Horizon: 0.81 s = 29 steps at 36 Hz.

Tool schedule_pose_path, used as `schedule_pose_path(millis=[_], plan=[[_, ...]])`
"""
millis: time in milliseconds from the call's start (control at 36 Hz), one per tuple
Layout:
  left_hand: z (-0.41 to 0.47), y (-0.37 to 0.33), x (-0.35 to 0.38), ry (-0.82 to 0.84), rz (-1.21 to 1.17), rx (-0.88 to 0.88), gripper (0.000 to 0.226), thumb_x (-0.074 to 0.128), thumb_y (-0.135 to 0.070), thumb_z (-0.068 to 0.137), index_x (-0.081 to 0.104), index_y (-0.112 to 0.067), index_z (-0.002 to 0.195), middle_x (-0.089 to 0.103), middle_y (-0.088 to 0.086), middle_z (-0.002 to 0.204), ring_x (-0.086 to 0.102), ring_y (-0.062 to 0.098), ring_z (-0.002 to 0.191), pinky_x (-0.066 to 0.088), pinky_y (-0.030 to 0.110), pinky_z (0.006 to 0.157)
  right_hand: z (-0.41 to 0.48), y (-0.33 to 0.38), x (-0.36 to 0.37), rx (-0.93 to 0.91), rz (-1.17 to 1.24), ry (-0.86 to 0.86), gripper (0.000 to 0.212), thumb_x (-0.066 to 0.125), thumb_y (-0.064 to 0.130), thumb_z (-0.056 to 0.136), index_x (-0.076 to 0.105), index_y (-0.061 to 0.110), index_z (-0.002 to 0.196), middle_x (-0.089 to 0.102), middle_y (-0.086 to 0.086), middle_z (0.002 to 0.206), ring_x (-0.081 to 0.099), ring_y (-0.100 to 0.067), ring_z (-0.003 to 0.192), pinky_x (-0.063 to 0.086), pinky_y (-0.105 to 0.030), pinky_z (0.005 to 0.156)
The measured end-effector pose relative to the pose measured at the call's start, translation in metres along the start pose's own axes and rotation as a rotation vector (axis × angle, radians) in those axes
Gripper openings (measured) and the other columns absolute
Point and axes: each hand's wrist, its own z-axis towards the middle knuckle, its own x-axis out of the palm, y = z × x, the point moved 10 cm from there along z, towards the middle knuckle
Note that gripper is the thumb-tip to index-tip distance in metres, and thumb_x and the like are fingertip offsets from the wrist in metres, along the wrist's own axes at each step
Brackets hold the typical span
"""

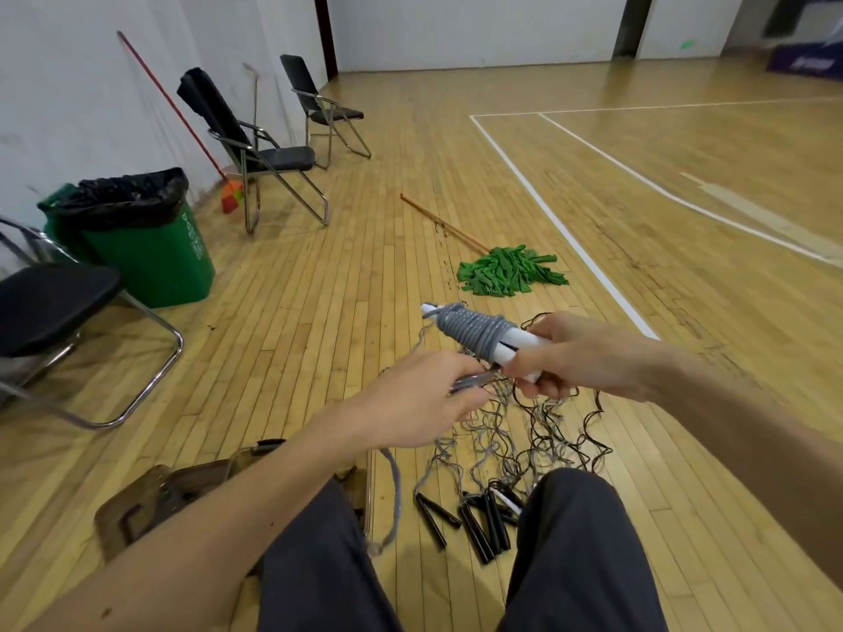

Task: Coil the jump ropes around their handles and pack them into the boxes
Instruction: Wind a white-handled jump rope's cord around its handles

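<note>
My right hand [579, 353] grips a pair of white jump-rope handles [520, 346] with grey rope [474, 330] coiled tightly round them, pointing up and to the left. Just left of the handles, my left hand [419, 403] pinches the loose grey strand. Beneath both hands a tangle of grey and black ropes [524, 431] lies on the wooden floor. Several black handles [479, 522] rest between my knees. A brown box [150, 504] sits on the floor at lower left, partly hidden by my left forearm.
A green-headed mop [511, 271] lies on the floor ahead. A green bin [137, 239] with a black liner stands at left, with folding chairs [255, 148] and a red broom [230, 196] by the wall. White court lines [561, 230] run to the right.
</note>
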Motion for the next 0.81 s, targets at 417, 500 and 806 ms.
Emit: schedule_pose_path(millis=[417,500,806], plan=[[0.001,-0.049,-0.029,0.023,0.546,0.346,0.035,0.065,-0.059,0.084,0.068,-0.024,0.091,0.062,-0.011,0.076,0.052,0.004,0.072,0.044,0.024,0.067,-0.005,-0.005,0.04,0.105,-0.32,0.277,0.015,0.071,0.018,0.09,0.065,0.011,0.078,0.067,-0.001,0.066,0.049,-0.013,0.053,0.041,-0.022,0.053],[0.004,-0.054,-0.044,-0.068,0.508,0.384,0.044,0.062,-0.062,0.084,0.067,-0.019,0.087,0.049,-0.016,0.064,0.038,-0.006,0.059,0.043,0.023,0.068,-0.009,-0.004,0.051,0.093,-0.367,0.347,0.013,0.074,0.019,0.088,0.067,0.011,0.081,0.068,0.002,0.068,0.05,-0.011,0.055,0.041,-0.02,0.054],[0.004,-0.066,-0.065,-0.177,-0.044,0.493,0.033,0.078,-0.04,0.08,0.073,-0.009,0.07,0.051,-0.016,0.051,0.05,0.003,0.048,0.033,0.011,0.052,-0.026,0.006,0.067,0.078,-0.32,0.465,0.021,0.073,0.018,0.092,0.059,0.006,0.1,0.069,0.0,0.079,0.052,-0.011,0.065,0.046,-0.018,0.061]])
